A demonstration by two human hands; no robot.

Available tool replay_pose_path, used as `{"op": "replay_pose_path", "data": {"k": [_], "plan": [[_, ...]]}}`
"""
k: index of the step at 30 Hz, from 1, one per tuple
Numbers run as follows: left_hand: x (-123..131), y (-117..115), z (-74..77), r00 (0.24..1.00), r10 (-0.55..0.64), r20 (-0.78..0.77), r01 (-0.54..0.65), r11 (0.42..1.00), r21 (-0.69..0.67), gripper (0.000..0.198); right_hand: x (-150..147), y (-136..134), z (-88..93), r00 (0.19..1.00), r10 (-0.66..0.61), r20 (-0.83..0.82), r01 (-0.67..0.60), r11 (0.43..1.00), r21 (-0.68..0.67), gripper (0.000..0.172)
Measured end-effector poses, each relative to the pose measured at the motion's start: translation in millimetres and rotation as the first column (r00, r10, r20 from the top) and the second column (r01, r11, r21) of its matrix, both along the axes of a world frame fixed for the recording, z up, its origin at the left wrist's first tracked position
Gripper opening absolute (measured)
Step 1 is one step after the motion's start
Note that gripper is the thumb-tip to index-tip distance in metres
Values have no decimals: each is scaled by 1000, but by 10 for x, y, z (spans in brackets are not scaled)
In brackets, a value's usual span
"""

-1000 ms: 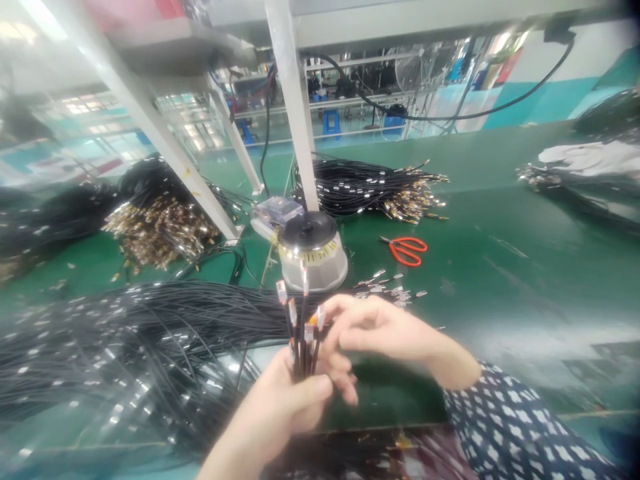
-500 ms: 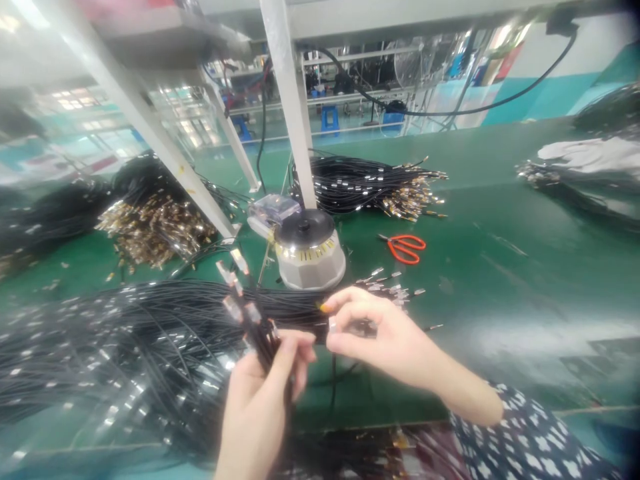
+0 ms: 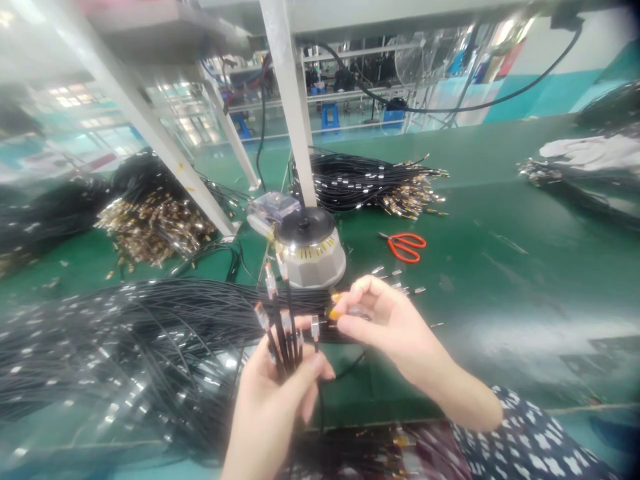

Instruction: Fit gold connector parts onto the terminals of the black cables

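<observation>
My left hand is closed around several black cables. Their silver metal connectors point upward, with orange-tinted bands on some of them. One cable's connector stands apart from the rest, at the thumb and finger of this hand. Just to the right, my right hand has curled fingers, with the thumb close to the fingertips. Yellow-orange spots show at those fingertips; whether they are tape or something else I cannot tell. Behind both hands lies a large bundle of black cables, its connector ends partly hidden by my right hand.
A grey round dispenser with a black top and yellow strips stands behind the hands. Red-handled scissors lie to its right. More cable bundles rest behind, near white frame posts. The green tabletop extends right.
The connector that was between my right fingers now stands at my left hand. My left hand and its cables have shifted right, and my right hand has moved slightly right, off the connector.
</observation>
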State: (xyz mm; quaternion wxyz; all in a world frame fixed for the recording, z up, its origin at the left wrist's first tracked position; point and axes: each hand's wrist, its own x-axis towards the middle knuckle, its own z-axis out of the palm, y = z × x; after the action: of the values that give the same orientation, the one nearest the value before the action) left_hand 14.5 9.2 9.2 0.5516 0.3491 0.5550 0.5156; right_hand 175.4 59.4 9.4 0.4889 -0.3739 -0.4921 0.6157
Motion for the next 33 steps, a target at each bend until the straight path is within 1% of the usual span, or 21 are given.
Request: {"op": "replay_pose_path", "data": {"k": [2, 4, 10, 17, 22, 33], "plan": [[10, -7, -3, 1000, 25, -8, -25, 1000, -7, 46, -18, -4, -3, 998, 41, -42, -42, 999, -19, 25], [17, -8, -10, 999, 33, -15, -33, 999, -10, 47, -39, -16, 8, 997, 72, -43, -73, 997, -25, 25], [4, -14, -31, 1000, -3, -13, 3, 1000, -1, 42, -55, -35, 78, 992, 119, 50, -120, 993, 16, 24], [7, -32, -37, 999, -44, -1, 44, 999, 3, 37, -47, -25, 90, 987, 136, 84, -141, 988, 60, 21], [35, -52, 1, 1000, -21, -12, 22, 1000, 12, 32, -50, -31, 90, 987, 135, 92, -140, 989, 57, 20], [37, -66, 1, 999, -1, -39, 2, 1000, 6, 34, -77, -46, 56, 994, 103, 32, -104, 994, 24, 23]]}}
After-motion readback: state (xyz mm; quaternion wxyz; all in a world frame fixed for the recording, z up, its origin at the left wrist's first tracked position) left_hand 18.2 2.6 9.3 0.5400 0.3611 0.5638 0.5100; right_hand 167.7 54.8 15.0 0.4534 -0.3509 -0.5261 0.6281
